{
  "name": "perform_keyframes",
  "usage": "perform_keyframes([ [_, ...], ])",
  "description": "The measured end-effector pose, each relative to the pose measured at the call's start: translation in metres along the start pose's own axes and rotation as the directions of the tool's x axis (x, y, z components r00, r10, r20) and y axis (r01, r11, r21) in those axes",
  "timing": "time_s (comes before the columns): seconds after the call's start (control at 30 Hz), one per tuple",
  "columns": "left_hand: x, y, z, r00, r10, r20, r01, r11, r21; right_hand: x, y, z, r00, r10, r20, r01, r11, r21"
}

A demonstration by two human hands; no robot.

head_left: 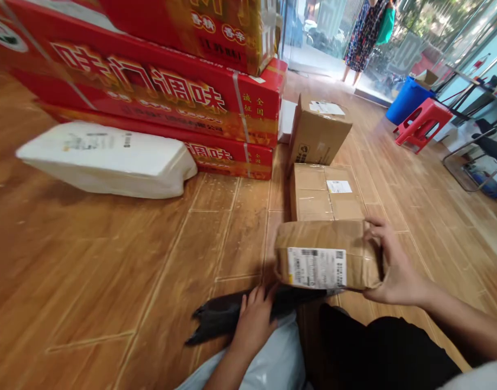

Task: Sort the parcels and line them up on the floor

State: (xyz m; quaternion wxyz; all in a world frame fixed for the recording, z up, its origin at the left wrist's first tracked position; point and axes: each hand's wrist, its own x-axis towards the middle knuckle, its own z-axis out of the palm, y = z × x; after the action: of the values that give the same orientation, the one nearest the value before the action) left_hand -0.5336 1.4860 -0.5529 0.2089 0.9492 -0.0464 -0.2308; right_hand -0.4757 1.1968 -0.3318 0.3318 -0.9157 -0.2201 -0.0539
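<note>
My right hand (394, 271) grips the right end of a small brown taped parcel (325, 260) with a white shipping label, holding it just above the wooden floor. My left hand (254, 319) rests under the parcel's left end, on a black plastic bag (224, 317) that lies on the floor. A grey-white plastic mailer (278, 360) lies by my left forearm. Behind the parcel sits a flat cardboard box (323, 192), and behind that another cardboard box (319, 130) stands tilted.
Stacked red cartons (159, 81) with printed characters fill the left back. A white soft package (110, 157) lies in front of them. At the far right stand a red plastic stool (425, 122), a blue bin (406, 97) and chair legs. A person (366, 32) stands at the glass door.
</note>
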Motion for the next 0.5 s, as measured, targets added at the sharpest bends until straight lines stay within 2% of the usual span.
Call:
perform_keyframes([
  [0.07, 0.02, 0.024, -0.003, 0.997, 0.021, 0.069, -0.035, 0.978, 0.206, -0.027, 0.009, -0.017, 0.999, 0.019, -0.034, -0.022, 0.995, -0.095],
  [0.13, 0.035, 0.035, -0.001, 0.994, 0.028, 0.11, -0.059, 0.957, 0.285, -0.049, 0.017, -0.033, 0.999, 0.02, -0.035, -0.026, 0.985, -0.173],
  [0.2, 0.046, 0.036, 0.002, 0.995, 0.008, 0.103, -0.035, 0.964, 0.265, -0.065, 0.023, -0.048, 1.0, 0.019, 0.0, -0.019, 0.976, -0.219],
  [0.3, 0.056, 0.03, 0.006, 1.0, -0.01, 0.016, 0.006, 0.98, 0.197, -0.077, 0.028, -0.063, 0.993, 0.046, 0.107, -0.021, 0.974, -0.223],
  [0.4, 0.059, 0.023, 0.009, 0.995, 0.097, -0.019, -0.091, 0.976, 0.199, -0.079, 0.041, -0.058, 0.972, 0.072, 0.222, -0.034, 0.985, -0.17],
  [0.5, 0.061, 0.018, 0.011, 0.977, 0.204, 0.053, -0.211, 0.945, 0.249, -0.084, 0.07, -0.035, 0.967, 0.055, 0.249, -0.034, 0.996, -0.088],
])
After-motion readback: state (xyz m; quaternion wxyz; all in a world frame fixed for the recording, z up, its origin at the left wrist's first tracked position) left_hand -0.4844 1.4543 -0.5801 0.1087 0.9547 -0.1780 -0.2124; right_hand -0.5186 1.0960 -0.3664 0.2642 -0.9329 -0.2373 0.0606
